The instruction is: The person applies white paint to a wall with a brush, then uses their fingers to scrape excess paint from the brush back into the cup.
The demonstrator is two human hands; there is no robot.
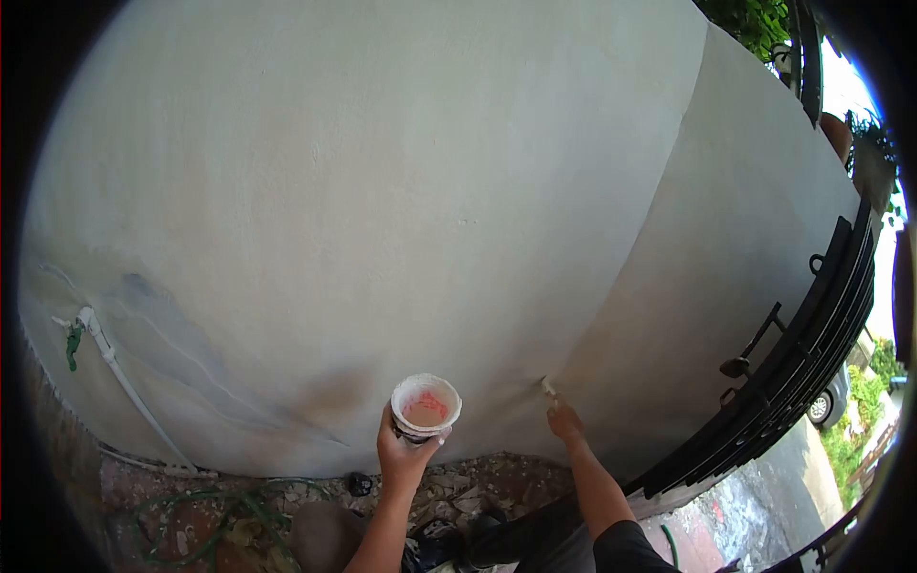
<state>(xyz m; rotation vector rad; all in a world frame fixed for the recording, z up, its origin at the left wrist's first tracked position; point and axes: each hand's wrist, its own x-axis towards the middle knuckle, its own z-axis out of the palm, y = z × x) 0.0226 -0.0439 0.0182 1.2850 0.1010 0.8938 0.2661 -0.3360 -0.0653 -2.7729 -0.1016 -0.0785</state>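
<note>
My left hand [409, 456] is wrapped round a small paint tub [395, 401], whose rim is crusted white and whose inside shows pinkish-red residue and some pale paint. It is held upright in front of me, a little off the wall [401, 210]. My right hand [565, 421] is closed round a small paintbrush [547, 386]. The pale tip of the brush is at the wall, low down and close to the corner line; whether it touches cannot be made out. Most of the brush handle is hidden in my fingers.
A white pipe [134, 392] with a green-handled tap [74, 344] runs down the wall at left. A green hose [215, 506] lies over the debris-strewn ground [468, 482]. On the right stands a black metal gate [764, 401], with a parked car [829, 401] beyond it.
</note>
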